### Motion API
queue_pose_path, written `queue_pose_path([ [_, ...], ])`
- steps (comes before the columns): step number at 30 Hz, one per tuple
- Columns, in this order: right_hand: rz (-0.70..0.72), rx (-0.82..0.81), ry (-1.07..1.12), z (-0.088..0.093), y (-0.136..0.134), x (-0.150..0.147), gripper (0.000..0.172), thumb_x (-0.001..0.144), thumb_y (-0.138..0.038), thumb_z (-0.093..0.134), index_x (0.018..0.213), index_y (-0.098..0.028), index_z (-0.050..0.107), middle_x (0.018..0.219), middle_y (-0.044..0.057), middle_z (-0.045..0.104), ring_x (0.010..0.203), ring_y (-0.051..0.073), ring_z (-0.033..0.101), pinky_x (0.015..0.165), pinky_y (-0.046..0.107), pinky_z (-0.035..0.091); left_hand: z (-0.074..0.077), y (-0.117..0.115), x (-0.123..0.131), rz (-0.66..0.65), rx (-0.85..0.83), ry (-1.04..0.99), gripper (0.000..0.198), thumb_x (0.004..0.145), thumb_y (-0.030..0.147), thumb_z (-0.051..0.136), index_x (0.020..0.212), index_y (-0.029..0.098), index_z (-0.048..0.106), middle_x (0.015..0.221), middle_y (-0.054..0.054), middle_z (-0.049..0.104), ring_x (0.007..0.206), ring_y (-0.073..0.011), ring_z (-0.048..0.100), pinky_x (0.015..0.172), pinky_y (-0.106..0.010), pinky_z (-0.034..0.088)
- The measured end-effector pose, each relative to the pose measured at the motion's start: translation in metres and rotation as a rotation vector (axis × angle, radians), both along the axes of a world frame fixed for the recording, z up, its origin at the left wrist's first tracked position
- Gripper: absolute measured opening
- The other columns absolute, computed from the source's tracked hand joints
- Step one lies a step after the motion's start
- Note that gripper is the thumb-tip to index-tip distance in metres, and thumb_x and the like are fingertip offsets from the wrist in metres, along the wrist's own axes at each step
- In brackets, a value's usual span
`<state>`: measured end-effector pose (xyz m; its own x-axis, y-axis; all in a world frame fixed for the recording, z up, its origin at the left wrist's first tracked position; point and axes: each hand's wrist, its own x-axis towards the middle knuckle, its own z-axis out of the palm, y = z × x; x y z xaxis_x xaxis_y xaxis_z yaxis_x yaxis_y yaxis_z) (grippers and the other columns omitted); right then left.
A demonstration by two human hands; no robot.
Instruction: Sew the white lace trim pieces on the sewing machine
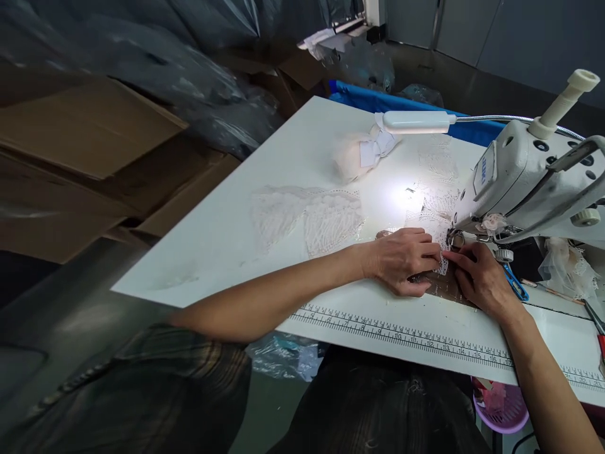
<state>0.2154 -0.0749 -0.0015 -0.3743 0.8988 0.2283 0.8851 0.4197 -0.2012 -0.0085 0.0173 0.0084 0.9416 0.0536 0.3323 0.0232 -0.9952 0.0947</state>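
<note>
My left hand (404, 260) and my right hand (479, 277) meet on a small piece of white lace (443, 263) just in front of the needle of a white sewing machine (529, 183). The fingers of both hands are pressed together on the lace and pin it to the white table (265, 246). More lace (437, 202) trails away behind the needle under the lamp's light. A blue-handled tool (515, 285) lies beside my right hand.
Two flat lace pieces (307, 214) lie mid-table, and a pinkish bundle (359, 154) sits under the white gooseneck lamp (416, 122). A printed ruler (425, 337) runs along the near edge. Cardboard boxes (94, 164) and plastic sheeting stand left; a pink basket (503, 407) sits below.
</note>
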Motion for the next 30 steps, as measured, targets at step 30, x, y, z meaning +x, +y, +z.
queue_pose_path([
  [30, -0.074, 0.036, 0.024, -0.0005, -0.0033, -0.0096, 0.042, 0.095, -0.021, 0.040, 0.127, -0.017, 0.066, 0.104, 0.017, 0.059, 0.089, 0.027, 0.059, 0.074, 0.042, 0.057, -0.0050, 0.0080, 0.0035, 0.113, 0.070, -0.001, 0.046, 0.089, 0.044, 0.050, 0.112, 0.007, 0.067, 0.122, -0.017, 0.065, 0.091, -0.0264, 0.061, 0.084, -0.041, 0.043],
])
